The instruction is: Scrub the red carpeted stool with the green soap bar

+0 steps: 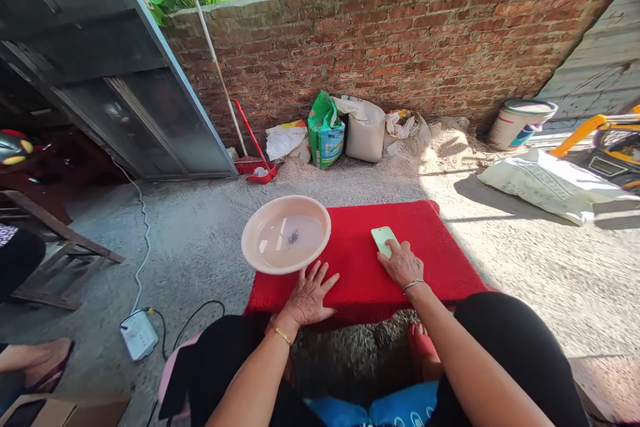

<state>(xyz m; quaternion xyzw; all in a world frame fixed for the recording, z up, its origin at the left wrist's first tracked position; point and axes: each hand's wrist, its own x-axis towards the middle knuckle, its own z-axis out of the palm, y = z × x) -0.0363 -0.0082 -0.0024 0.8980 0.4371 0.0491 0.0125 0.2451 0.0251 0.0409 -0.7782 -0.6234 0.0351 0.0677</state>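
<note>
A red cloth (350, 233) covers a low table in front of my knees. My left hand (307, 297) lies flat on its near left part, fingers spread, just below the rim of a basin. The pale pink basin (255, 250) holds clear water and a small dark clump (293, 237), too small to name. On the cloth to the right lies a light green smartphone (383, 235). My right hand (404, 264) is closed at its near end, with the index finger over its surface and the thumb by its left edge. The hand partly hides the phone.
A power strip (139, 335) with cables lies on the floor at left, near another person's foot (47, 363). Filled sacks (365, 132), a red dustpan (263, 175) and a bucket (520, 125) stand along the brick wall (380, 47). A white sack (545, 183) lies at right.
</note>
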